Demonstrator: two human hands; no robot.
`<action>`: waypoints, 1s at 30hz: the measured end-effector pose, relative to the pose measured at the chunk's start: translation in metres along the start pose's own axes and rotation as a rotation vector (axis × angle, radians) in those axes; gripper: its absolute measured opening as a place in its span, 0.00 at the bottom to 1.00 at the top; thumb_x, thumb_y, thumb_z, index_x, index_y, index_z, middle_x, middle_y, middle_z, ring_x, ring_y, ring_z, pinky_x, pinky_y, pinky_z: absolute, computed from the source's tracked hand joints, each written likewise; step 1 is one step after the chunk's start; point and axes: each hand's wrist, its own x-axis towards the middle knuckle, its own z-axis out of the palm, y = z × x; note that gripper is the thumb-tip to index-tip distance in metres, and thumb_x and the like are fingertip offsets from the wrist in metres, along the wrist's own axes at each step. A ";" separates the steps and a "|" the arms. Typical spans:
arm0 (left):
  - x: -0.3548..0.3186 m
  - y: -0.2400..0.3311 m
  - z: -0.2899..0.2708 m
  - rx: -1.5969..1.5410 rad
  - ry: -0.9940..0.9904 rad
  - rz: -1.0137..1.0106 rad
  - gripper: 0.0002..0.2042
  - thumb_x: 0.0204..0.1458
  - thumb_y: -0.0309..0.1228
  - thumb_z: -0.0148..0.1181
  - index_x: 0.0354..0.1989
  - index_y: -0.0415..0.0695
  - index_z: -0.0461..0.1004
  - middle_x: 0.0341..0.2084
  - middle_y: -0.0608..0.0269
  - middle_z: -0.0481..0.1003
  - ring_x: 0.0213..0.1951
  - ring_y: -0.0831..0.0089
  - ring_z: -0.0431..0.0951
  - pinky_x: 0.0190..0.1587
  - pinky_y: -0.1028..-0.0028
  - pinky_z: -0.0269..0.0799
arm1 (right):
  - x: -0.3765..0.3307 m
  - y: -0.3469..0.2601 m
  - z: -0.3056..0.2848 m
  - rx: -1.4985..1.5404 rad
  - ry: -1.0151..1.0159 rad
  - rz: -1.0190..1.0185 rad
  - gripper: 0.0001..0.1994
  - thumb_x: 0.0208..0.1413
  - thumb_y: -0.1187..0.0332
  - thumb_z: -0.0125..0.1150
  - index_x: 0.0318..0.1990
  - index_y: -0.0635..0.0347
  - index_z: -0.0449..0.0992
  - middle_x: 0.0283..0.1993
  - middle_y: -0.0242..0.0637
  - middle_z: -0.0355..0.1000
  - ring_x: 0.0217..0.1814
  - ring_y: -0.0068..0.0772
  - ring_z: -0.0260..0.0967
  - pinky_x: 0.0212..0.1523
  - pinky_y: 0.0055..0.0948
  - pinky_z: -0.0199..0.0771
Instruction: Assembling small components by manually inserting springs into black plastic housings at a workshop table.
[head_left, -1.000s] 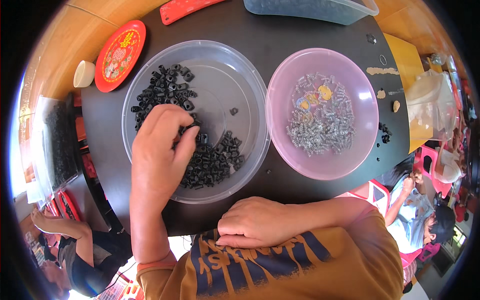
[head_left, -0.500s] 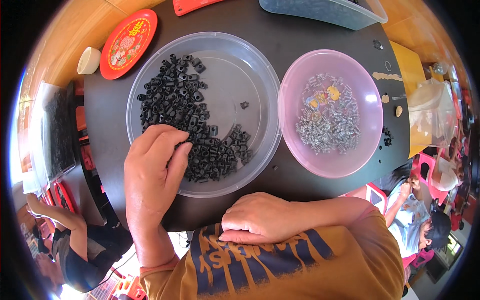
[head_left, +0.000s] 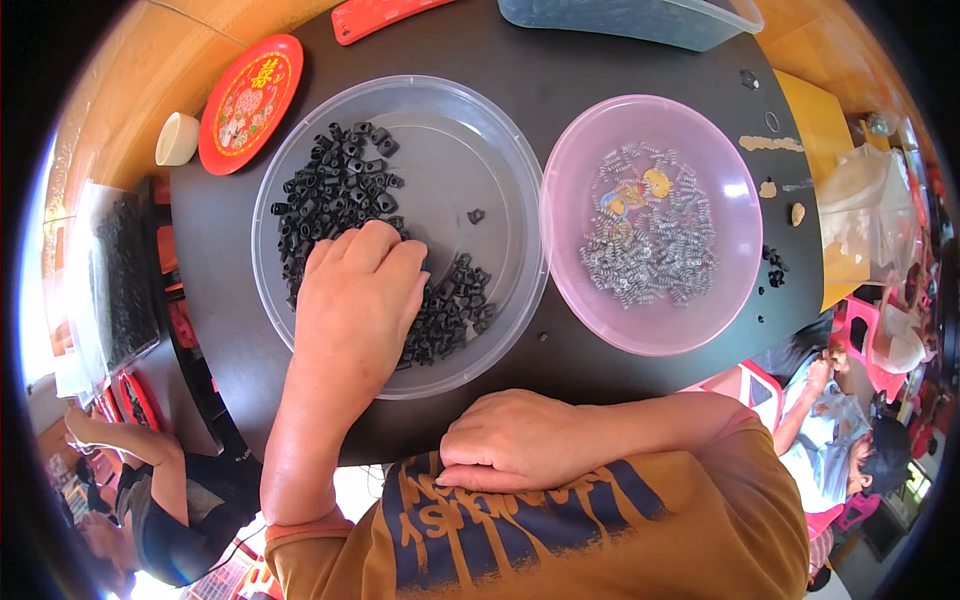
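Observation:
My left hand (head_left: pixel 362 295) is closed and reaches down into a clear round basin (head_left: pixel 500 350), its fingers curled among small black hollow plastic pieces (head_left: pixel 335 190). The fingertips are hidden, so what they hold, if anything, does not show. Smaller black plastic pieces (head_left: pixel 455 310) lie in a heap at the basin's near right, and a lone black piece (head_left: pixel 476 216) sits apart on its bare floor. My right hand (head_left: pixel 510 440) rests curled against my shirt near the table edge, its palm hidden. To the right, a pink basin (head_left: pixel 725 290) holds many small metal springs (head_left: pixel 650 260).
A red patterned plate (head_left: pixel 235 130) and a white cup (head_left: pixel 178 140) stand at the far left. At the back are a red tray (head_left: pixel 385 14) and a clear bin (head_left: pixel 640 22). Black bits (head_left: pixel 773 268) lie on the right. Other people sit on both sides.
My left hand has moved forward and right, from a pinch at the pile's near edge to palm down over the pieces. My right hand stays put. The view has shifted slightly.

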 end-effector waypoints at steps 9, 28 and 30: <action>-0.008 -0.001 0.007 -0.015 0.082 -0.047 0.08 0.41 0.24 0.62 0.30 0.42 0.71 0.27 0.59 0.69 0.32 0.59 0.71 0.37 0.62 0.65 | -0.002 -0.006 -0.003 0.003 0.136 0.004 0.11 0.56 0.65 0.58 0.25 0.59 0.69 0.22 0.37 0.67 0.25 0.44 0.65 0.27 0.38 0.64; -0.051 0.066 -0.007 -0.570 0.301 0.053 0.13 0.36 0.16 0.64 0.33 0.38 0.76 0.25 0.58 0.74 0.25 0.67 0.73 0.26 0.74 0.68 | -0.031 -0.015 -0.025 0.330 0.584 -0.008 0.11 0.54 0.77 0.60 0.44 0.67 0.71 0.37 0.41 0.73 0.37 0.31 0.73 0.38 0.26 0.72; -0.046 0.068 -0.012 -0.550 0.270 0.101 0.13 0.35 0.16 0.65 0.33 0.38 0.76 0.25 0.59 0.73 0.25 0.67 0.73 0.26 0.74 0.67 | -0.035 -0.015 -0.028 0.288 0.568 -0.035 0.11 0.54 0.79 0.60 0.44 0.68 0.71 0.40 0.42 0.73 0.39 0.30 0.73 0.40 0.25 0.72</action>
